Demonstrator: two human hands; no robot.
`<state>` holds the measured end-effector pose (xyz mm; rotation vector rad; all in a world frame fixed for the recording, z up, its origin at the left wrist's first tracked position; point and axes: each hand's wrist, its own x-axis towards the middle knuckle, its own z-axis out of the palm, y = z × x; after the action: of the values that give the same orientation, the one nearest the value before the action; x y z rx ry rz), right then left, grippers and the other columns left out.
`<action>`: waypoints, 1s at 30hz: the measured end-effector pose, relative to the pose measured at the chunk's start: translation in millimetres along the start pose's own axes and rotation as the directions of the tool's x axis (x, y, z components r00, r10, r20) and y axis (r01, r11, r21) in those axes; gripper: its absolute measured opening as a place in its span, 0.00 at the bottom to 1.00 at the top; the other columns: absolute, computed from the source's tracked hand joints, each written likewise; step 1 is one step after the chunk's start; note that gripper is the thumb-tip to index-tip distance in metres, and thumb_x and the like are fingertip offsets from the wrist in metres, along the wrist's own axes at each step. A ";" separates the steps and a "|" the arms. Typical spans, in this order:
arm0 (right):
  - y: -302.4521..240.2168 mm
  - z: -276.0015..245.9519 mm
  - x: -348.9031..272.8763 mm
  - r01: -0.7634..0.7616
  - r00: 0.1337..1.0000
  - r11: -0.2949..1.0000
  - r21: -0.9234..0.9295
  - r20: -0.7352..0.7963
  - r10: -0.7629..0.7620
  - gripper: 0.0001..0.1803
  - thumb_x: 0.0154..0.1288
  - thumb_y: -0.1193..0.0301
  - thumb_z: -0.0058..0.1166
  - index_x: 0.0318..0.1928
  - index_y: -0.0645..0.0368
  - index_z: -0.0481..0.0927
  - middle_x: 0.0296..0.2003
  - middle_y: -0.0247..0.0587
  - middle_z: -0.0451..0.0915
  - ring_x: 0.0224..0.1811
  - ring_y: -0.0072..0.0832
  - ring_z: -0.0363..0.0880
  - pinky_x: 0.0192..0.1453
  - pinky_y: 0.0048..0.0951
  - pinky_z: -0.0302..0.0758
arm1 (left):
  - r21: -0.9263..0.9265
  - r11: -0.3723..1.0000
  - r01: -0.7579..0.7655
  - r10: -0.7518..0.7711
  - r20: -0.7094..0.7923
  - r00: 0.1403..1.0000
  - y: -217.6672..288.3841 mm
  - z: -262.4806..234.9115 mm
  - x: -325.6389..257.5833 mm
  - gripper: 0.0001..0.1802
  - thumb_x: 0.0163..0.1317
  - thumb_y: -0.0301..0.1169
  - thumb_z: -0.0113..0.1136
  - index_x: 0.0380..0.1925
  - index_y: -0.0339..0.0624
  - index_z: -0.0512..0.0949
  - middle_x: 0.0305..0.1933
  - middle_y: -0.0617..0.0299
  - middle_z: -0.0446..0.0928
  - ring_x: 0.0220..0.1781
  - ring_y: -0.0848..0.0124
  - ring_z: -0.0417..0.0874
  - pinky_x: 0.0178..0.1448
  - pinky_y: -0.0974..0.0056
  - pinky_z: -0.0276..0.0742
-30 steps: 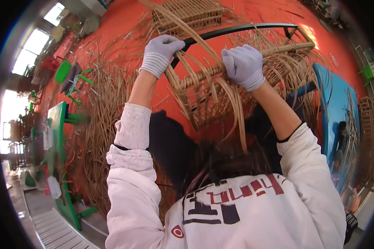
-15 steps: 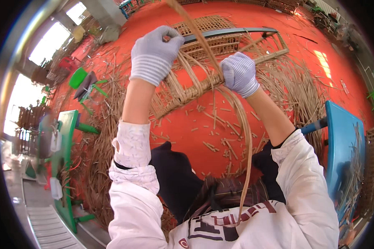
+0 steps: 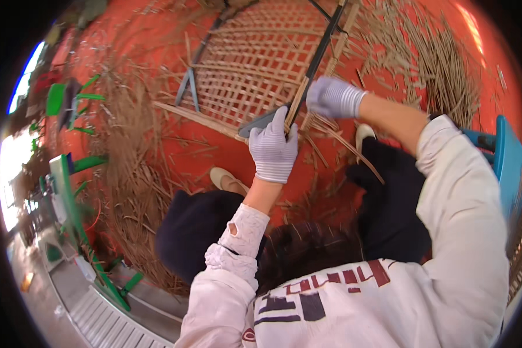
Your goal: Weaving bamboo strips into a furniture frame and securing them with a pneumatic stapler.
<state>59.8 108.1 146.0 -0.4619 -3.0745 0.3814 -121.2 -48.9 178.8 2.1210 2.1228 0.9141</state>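
A woven rattan panel (image 3: pixel 261 58) with an open lattice stands tilted in front of me, edged by a dark metal bar (image 3: pixel 326 49) and a grey corner plate (image 3: pixel 260 123). At its near corner, my left hand (image 3: pixel 274 152), in a pale striped glove, is closed round the strip-covered bar, with the index finger lying along it. Just right of the bar, my right hand (image 3: pixel 335 97), in a matching glove, is curled and slightly blurred. A long rattan strip (image 3: pixel 356 152) trails below it; the fingers seem closed on this strip, though their tips are hidden.
Loose strips (image 3: pixel 449 75) lie in a bundle at the far right, and more cover the red floor (image 3: pixel 174 153) at left. A green stool (image 3: pixel 69 197) is at the left, a blue stool (image 3: pixel 509 168) at the right. My shoes (image 3: pixel 227 181) are close below the panel.
The woven piece has turned and swung nearer, so its lattice face now shows. My left hand has come down and right to its corner; the raised strip no longer crosses the view.
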 end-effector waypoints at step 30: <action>12.1 217.5 -130.4 -0.181 0.820 0.301 0.936 -0.025 0.572 0.11 0.74 0.68 0.51 0.44 0.63 0.80 0.40 0.35 0.81 0.43 0.24 0.80 0.52 0.26 0.77 | 0.172 0.972 0.159 -0.220 0.436 0.873 -27.8 165.1 -102.2 0.38 0.48 0.42 0.78 0.61 0.53 0.75 0.26 0.65 0.82 0.27 0.67 0.76 0.39 0.62 0.74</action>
<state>178.2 29.7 -64.5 -1.0188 -1.8407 1.6509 -72.3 -75.7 -9.2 1.8859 2.1279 0.2304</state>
